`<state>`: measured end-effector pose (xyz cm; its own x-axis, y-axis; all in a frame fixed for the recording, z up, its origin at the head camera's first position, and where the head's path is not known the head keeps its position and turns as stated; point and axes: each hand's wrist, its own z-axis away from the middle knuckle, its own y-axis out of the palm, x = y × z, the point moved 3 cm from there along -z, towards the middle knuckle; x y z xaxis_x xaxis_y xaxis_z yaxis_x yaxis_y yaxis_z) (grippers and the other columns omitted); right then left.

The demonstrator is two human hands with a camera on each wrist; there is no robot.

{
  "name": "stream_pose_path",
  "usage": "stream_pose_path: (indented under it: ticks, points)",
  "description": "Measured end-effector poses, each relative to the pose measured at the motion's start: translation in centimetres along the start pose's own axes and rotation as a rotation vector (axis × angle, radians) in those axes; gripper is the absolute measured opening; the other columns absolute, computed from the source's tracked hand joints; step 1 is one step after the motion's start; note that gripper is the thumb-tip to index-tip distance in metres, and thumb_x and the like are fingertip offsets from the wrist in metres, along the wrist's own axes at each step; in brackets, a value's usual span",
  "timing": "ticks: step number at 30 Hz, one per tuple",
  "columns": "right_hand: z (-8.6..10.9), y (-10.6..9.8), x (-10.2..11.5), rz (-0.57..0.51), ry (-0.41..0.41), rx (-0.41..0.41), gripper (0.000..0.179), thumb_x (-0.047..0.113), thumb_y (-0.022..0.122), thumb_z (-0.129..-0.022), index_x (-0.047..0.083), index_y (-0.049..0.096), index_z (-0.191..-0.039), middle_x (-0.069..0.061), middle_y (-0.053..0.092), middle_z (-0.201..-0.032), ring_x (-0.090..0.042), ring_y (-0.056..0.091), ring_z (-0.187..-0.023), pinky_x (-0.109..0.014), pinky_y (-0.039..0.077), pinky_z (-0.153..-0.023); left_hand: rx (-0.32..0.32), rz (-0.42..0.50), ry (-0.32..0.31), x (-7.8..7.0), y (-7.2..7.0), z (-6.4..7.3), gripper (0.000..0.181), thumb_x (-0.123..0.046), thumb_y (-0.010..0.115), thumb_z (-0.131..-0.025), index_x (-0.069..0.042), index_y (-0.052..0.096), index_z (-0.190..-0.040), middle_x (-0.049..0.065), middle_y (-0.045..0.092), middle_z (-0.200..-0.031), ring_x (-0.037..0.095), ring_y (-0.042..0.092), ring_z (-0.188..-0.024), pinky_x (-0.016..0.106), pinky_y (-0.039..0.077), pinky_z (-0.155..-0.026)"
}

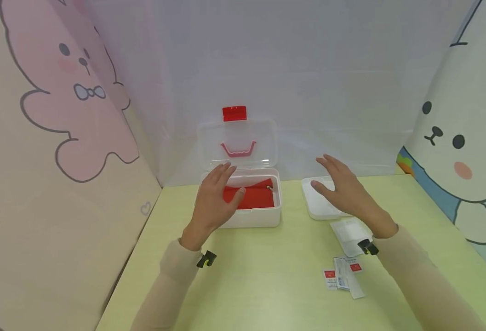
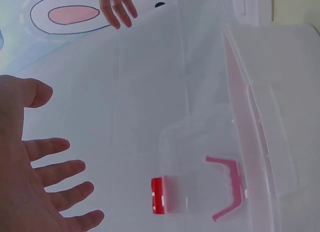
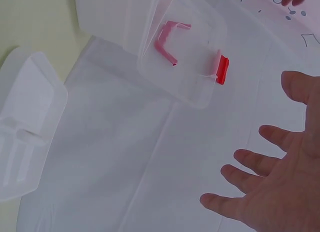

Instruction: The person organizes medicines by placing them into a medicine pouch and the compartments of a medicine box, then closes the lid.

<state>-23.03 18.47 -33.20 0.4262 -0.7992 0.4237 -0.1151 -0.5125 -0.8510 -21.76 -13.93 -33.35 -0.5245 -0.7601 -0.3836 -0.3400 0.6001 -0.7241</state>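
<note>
1. Head view, left side: the left hand (image 1: 215, 197) hangs in front of the left part of a white box (image 1: 251, 219), thumb spread from the other fingers, nothing in its grasp. A red pouch (image 1: 255, 198) lies in the box, just to the right of the thumb. The clear lid (image 1: 263, 138) stands raised beyond the fingertips, probably tipped back so the inside can be reached.
2. Head view, right side: the right hand (image 1: 347, 191) is likewise empty, thumb apart, with a white tray (image 1: 320, 212) below its fingers. Nearer than those fingers, a white packet (image 1: 346, 235) and some small packets (image 1: 342, 277) lie loose, seemingly set beside the box for easy reach.
3. Beneath both hands spreads a pale yellow-green table (image 1: 267, 280); white sheeting (image 1: 309, 69) hangs beyond the fingertips, with a pink cartoon figure (image 1: 85, 119) leftward and a white one (image 1: 445, 161) rightward.
4. Left wrist view: all five digits are apart, touching nothing. Ahead of them, the lid shows a pink handle (image 2: 232, 187) and red latch (image 2: 158, 196); sheeting fills the background.
5. Right wrist view: these digits are separated too. The tray sits well beyond the little fingertip, its ridges presumably dividing small items; table shows behind it.
</note>
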Motion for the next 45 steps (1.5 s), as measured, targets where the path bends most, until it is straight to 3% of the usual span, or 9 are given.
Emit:
stream_pose_path:
  ticks: [8,13,19,25,29,37,42,45]
  points:
    - [2.3,-0.8,-2.7,0.024,0.041,-0.021,0.067,0.037,0.057,-0.098,0.003,0.033,-0.15,-0.027,0.027,-0.156,-0.05,0.027,-0.141,-0.07,0.026,-0.108,-0.008,0.045,0.043,-2.6,1.6,0.1,0.055,-0.031,0.066,-0.089,-0.014,0.051,-0.14,0.006,0.054,-0.141,0.026,0.049,-0.131,0.047,0.051,-0.099]
    - [3.1,-0.7,-4.3,0.036,0.092,-0.006,0.068,0.039,0.055,-0.098,0.001,0.032,-0.149,-0.029,0.029,-0.154,-0.051,0.028,-0.14,-0.069,0.027,-0.108,-0.001,0.108,0.064,-3.9,3.8,-0.2,0.047,-0.027,0.065,-0.091,-0.013,0.054,-0.135,0.004,0.059,-0.133,0.023,0.055,-0.122,0.043,0.054,-0.095]
    - [3.5,-0.2,-6.7,0.043,0.106,-0.016,0.065,0.035,0.056,-0.099,-0.004,0.035,-0.146,-0.032,0.035,-0.149,-0.052,0.032,-0.135,-0.068,0.028,-0.106,0.061,0.201,0.063,-5.7,7.4,-0.8,0.03,-0.025,0.058,-0.096,-0.01,0.059,-0.122,0.002,0.067,-0.107,0.017,0.064,-0.096,0.029,0.056,-0.083]
    - [3.9,0.3,-9.5,0.076,0.161,-0.01,0.058,0.03,0.053,-0.101,-0.007,0.038,-0.143,-0.034,0.053,-0.129,-0.05,0.055,-0.11,-0.063,0.045,-0.087,0.144,0.234,-0.041,-6.2,12.4,-0.8,0.032,-0.029,0.051,-0.098,-0.012,0.064,-0.122,-0.002,0.07,-0.093,0.008,0.065,-0.08,0.02,0.053,-0.074]
    - [3.9,0.6,-11.2,0.097,0.209,0.018,0.055,0.028,0.052,-0.101,-0.008,0.041,-0.14,-0.034,0.06,-0.119,-0.046,0.061,-0.097,-0.058,0.047,-0.079,0.201,0.269,-0.118,-6.1,15.6,-0.4,0.031,-0.03,0.05,-0.099,-0.013,0.066,-0.119,-0.002,0.071,-0.089,0.008,0.062,-0.075,0.019,0.051,-0.069]
    - [3.7,2.2,-14.8,0.138,0.287,0.105,0.056,0.028,0.05,-0.1,-0.013,0.04,-0.138,-0.034,0.061,-0.114,-0.046,0.061,-0.094,-0.057,0.048,-0.078,0.178,0.376,-0.364,-6.0,20.5,-0.9,0.028,-0.025,0.056,-0.096,-0.008,0.065,-0.117,0.003,0.072,-0.085,0.008,0.061,-0.067,0.021,0.049,-0.061]
    - [3.8,3.3,-16.7,0.147,0.333,0.155,0.056,0.025,0.049,-0.1,-0.015,0.038,-0.138,-0.035,0.061,-0.112,-0.048,0.061,-0.096,-0.057,0.049,-0.079,0.252,0.398,-0.373,-7.7,22.8,-0.9,0.033,-0.026,0.053,-0.097,-0.004,0.062,-0.12,0.001,0.07,-0.08,0.004,0.058,-0.062,0.021,0.047,-0.059]
    - [3.6,3.7,-17.2,0.138,0.338,0.162,0.056,0.024,0.05,-0.099,-0.015,0.039,-0.137,-0.035,0.061,-0.11,-0.047,0.062,-0.095,-0.057,0.049,-0.079,0.278,0.334,-0.41,-7.8,24.0,-0.9,0.034,-0.026,0.054,-0.097,-0.004,0.062,-0.122,0.004,0.071,-0.081,0.008,0.059,-0.061,0.024,0.048,-0.058]
